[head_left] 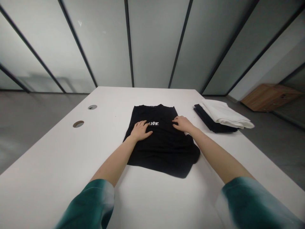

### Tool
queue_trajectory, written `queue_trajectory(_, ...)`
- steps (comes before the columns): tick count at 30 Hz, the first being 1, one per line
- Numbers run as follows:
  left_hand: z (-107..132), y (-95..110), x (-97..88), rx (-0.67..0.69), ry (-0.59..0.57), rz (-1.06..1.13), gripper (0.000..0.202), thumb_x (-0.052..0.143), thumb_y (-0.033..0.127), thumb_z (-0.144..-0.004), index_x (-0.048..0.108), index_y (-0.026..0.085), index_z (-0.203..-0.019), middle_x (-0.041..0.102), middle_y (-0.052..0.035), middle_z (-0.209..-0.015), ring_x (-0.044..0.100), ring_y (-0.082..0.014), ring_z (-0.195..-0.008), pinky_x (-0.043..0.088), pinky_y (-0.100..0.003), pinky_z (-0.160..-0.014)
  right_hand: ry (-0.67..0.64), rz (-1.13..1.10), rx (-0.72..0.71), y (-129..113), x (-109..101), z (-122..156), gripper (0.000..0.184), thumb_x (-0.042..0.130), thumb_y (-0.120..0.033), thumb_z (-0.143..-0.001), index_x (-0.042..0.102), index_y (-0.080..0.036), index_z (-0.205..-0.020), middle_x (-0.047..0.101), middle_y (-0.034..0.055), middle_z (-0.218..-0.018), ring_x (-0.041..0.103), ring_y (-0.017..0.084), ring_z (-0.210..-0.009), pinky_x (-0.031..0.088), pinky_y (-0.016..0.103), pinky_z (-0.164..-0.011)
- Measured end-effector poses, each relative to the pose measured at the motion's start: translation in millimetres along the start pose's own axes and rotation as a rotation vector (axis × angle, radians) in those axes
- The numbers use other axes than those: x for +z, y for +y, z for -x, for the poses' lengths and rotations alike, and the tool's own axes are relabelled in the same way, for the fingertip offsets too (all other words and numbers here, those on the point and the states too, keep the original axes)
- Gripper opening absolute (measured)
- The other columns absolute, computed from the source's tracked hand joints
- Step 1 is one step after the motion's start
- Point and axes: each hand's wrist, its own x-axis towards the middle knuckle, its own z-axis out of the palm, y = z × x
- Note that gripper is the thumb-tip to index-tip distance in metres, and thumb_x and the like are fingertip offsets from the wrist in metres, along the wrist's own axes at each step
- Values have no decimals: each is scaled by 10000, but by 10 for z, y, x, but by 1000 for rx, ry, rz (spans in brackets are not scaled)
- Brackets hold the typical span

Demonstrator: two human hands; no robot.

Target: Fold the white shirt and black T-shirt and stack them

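Observation:
A black T-shirt [162, 149] lies on the white table with its neckline at the far end and white lettering on the chest. Both its sides run fairly straight near the top, while the lower right part bulges outward and the near hem slants. My left hand [141, 131] rests flat on the shirt's left half, fingers spread, partly covering the lettering. At the shirt's right edge, my right hand [183, 124] lies with fingers slightly bent and thumb apart, touching the cloth. A small light patch shows beneath my right wrist.
To the right, folded white cloth [225, 113] sits on folded black cloth [209, 122] near the edge of the white table [59, 165]. Two round holes [78, 124] are cut in the tabletop at left. Frosted glass panels [152, 41] stand behind; a wooden box-like piece [269, 97] is at far right.

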Motion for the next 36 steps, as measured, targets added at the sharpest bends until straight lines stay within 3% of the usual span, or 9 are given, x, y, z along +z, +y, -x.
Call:
queue_trajectory(3,-6,-5,11,-2,3,7,602,448,557,-918,483,211,-1409,417,-116,-1533,350,-304,-1418,272,-460,-1161,26,-28,40,-14,-51,-32,353,491,-218,-862,755,-168,-1090,702,104,-1145,621,259,-1059,448,356,-959)
queue_trajectory(7,-12,-13,26,7,13,7,603,445,565,-914,484,220,-1407,417,-112,-1535,356,-304,-1415,273,-463,-1158,84,-198,-8,-29,-77,-56,340,463,-269,-896,763,-200,-1042,717,63,-1138,625,231,-1084,448,335,-985)
queue_trajectory(11,-15,-16,39,5,16,-1,620,443,572,-916,490,193,-1405,414,-127,-1534,359,-302,-1413,272,-451,-1160,149,-259,6,-68,4,-58,461,394,-382,-967,640,-179,-1299,607,102,-1369,535,241,-1273,376,383,-1098)
queue_trajectory(15,-25,-29,75,5,23,1,612,440,572,-919,491,203,-1405,415,-124,-1534,361,-306,-1411,269,-460,-1162,0,-165,50,-139,178,-64,584,385,-481,-978,463,-184,-1474,354,122,-1577,317,269,-1456,258,436,-1177)
queue_trajectory(18,-35,-40,100,6,29,-2,613,440,577,-918,487,213,-1408,407,-120,-1539,360,-308,-1411,271,-468,-1160,-86,-113,150,-184,289,-85,658,328,-566,-980,377,-200,-1525,273,129,-1612,246,297,-1483,230,476,-1179)
queue_trajectory(24,-38,-28,93,-12,16,-4,628,441,582,-917,486,203,-1415,403,-121,-1543,355,-317,-1415,279,-470,-1159,-73,-123,317,-221,352,-148,814,259,-709,-932,321,-179,-1547,252,175,-1612,218,360,-1481,205,553,-1167)
queue_trajectory(31,-40,-21,94,-1,19,-10,634,444,581,-920,483,193,-1419,404,-125,-1540,356,-311,-1415,273,-461,-1163,-66,-147,384,-229,304,-220,868,246,-717,-927,311,-112,-1546,226,199,-1614,194,386,-1483,180,547,-1178)
queue_trajectory(36,-36,-31,102,-3,28,-7,625,448,581,-921,492,198,-1412,410,-120,-1537,364,-311,-1409,278,-464,-1161,-73,-213,254,-213,251,-306,772,288,-650,-954,342,-145,-1535,221,154,-1625,175,311,-1502,174,492,-1198)
